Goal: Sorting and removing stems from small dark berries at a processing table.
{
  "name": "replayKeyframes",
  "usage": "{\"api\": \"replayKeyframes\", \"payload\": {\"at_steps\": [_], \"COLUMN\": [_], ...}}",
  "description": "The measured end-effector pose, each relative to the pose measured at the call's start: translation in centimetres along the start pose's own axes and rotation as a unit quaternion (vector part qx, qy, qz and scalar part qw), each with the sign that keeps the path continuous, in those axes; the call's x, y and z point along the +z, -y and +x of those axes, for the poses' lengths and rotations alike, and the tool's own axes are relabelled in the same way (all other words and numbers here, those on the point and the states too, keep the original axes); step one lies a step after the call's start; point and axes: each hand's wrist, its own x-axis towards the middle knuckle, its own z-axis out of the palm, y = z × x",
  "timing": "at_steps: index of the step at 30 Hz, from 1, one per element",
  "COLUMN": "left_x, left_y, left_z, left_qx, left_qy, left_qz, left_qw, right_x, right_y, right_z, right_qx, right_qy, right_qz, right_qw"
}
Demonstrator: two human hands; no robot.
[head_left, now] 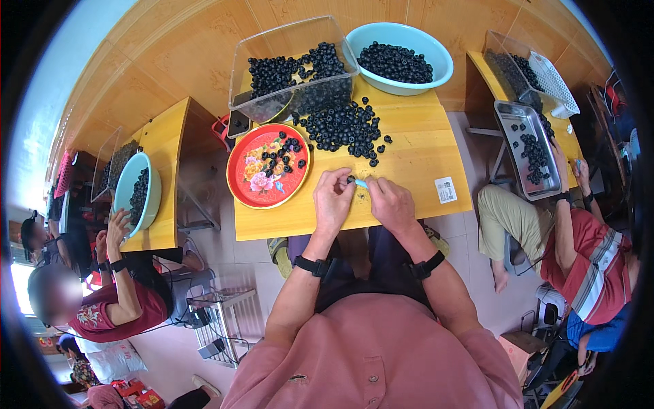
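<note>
On the yellow table [422, 150]: the view I have from the head camera, with both hands over its near side.
Left grip [332, 198]: fingertips pinched on one small, rounded black piece [351, 179]; whether it rests on the wood or is held just above, I cannot tell.
Right grip [393, 203]: clenched around a slim light-blue tool [362, 184], its end beside the black piece; contact between them I cannot confirm.
Heap [340, 129]: loose black pieces, beyond the grips.
Red tray [253, 195]: round, gold-rimmed, flower print; left of the left grip, some black pieces on it.
Clear bin [262, 110]: rectangular, at the far side, black pieces inside.
Blue basin [402, 88]: round, right of the bin, holding many more.
Sticker [445, 190]: white, at the table's right; dark square code, print too small for me to read.
Pink shirt [340, 347]: small dark chest motif, illegible to me.
White sack [117, 360]: lower left, red marks, likewise unreadable.
</note>
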Motion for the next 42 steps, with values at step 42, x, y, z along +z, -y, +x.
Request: {"api": "replayKeyframes", "payload": {"at_steps": [42], "left_x": [-5.2], "left_y": [0.2], "left_z": [8.2], "left_qx": [0.256], "left_qy": [-0.006], "left_qz": [0.529], "left_qw": [0.809], "right_x": [0.6], "right_y": [-0.1], "right_z": [0.1], "right_qx": [0.056], "right_qy": [-0.001], "right_qz": [-0.003], "right_qw": [0.998]}}
